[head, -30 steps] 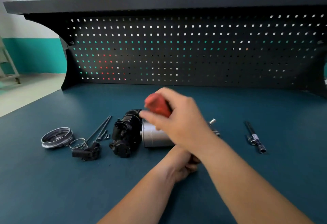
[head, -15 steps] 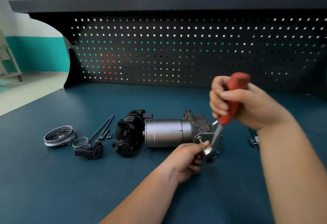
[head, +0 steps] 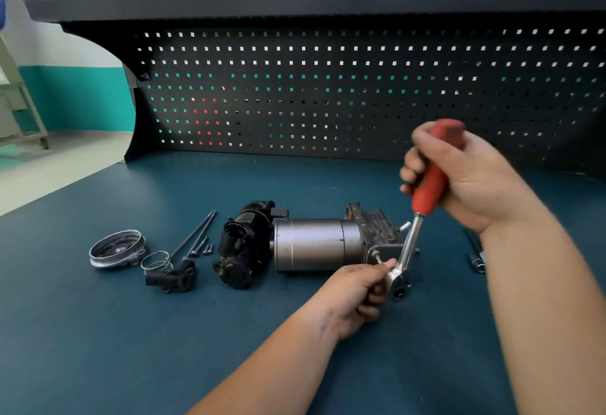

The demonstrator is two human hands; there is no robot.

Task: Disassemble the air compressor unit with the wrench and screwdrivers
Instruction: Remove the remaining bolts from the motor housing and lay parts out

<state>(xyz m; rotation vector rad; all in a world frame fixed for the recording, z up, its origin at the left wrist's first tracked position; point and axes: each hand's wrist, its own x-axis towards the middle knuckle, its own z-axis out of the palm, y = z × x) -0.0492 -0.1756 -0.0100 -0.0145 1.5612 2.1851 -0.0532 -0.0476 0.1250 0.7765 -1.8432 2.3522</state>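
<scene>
Clearly, the air compressor unit [head: 314, 244] lay on the bench [head: 131, 332] with its long axis from left to right, just right of the removed ring [head: 116, 249] and long bolts [head: 193, 237]. At its right end the left hand [head: 354, 299], fingers curled, pinched the low head of the wrench [head: 414, 234]. The wrench rose steeply up and rightward into the right hand [head: 469, 181], which was closed round its red handle. The work therefore lay below and left of that hand. The fastener under the head was hidden.
</scene>
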